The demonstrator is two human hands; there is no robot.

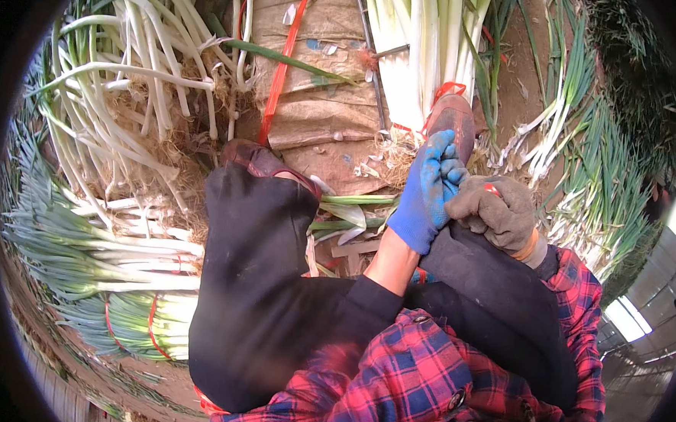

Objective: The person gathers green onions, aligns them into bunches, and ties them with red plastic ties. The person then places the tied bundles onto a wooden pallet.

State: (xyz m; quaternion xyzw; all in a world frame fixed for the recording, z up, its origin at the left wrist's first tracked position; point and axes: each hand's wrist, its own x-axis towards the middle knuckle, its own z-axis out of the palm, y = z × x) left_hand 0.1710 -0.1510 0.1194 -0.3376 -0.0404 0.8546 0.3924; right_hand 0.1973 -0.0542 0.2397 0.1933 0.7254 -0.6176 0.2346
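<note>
A large bundle of long green onions (429, 49), white stalks towards me, lies ahead with its roots (398, 157) near my right shoe (455, 117). A red plastic strap (450, 89) goes around its lower end. My left hand (431, 181), in a blue coated glove, is beside the shoe and roots, fingers partly curled; whether it grips the strap is hidden. Touching it on the right, my right hand (493, 210), in a grey-brown glove, has its fingers curled over my right knee, with a short piece of red strap (492, 189) showing between them.
Loose green onions with roots (144, 86) are heaped at the left, above tied bundles (166, 322). More onions (590, 207) lie at the right. Between my feet are a woven sack (320, 112), another red strap (281, 76) and a dark thin rod (374, 64). My left shoe (255, 158) stands beside the heap.
</note>
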